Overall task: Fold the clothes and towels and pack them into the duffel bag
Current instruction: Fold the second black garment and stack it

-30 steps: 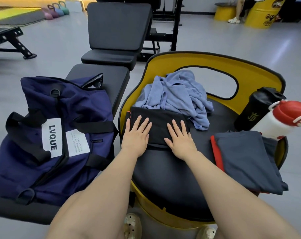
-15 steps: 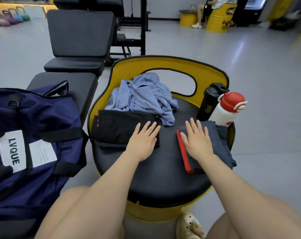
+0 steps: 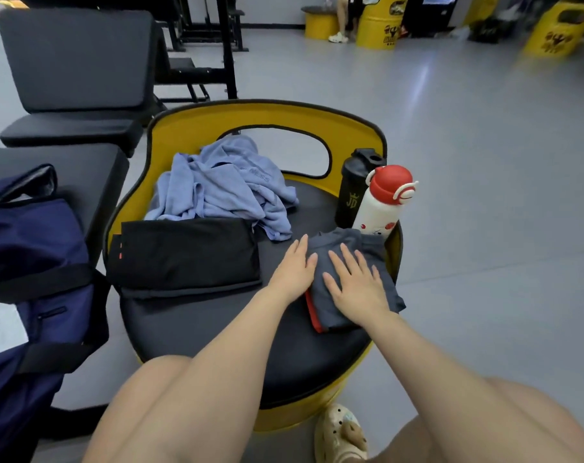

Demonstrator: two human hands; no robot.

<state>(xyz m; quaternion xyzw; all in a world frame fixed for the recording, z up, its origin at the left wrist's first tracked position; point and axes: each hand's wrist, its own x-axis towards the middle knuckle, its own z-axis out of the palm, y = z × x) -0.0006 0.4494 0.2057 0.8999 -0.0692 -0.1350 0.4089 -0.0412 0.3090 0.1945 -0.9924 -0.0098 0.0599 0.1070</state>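
A folded grey garment with a red edge (image 3: 347,315) lies on the right of the round black seat (image 3: 217,335). My right hand (image 3: 357,285) presses flat on it with straight fingers. My left hand (image 3: 295,269) lies flat at its left edge, fingertips on the cloth. A folded black garment (image 3: 187,255) lies on the left of the seat. Behind it sits a crumpled light-blue towel (image 3: 223,188). The navy duffel bag (image 3: 26,262) rests on a bench at the far left, partly out of frame.
A black shaker bottle (image 3: 354,188) and a white bottle with a red cap (image 3: 384,202) stand at the seat's right rim. The yellow backrest (image 3: 267,118) curves behind. Black gym benches (image 3: 73,78) stand to the left. A person sits on yellow barrels far back.
Both hands left the black garment and moved right onto the grey one, right hand first, then the left. The view turned right, so the bag slid to the left edge.
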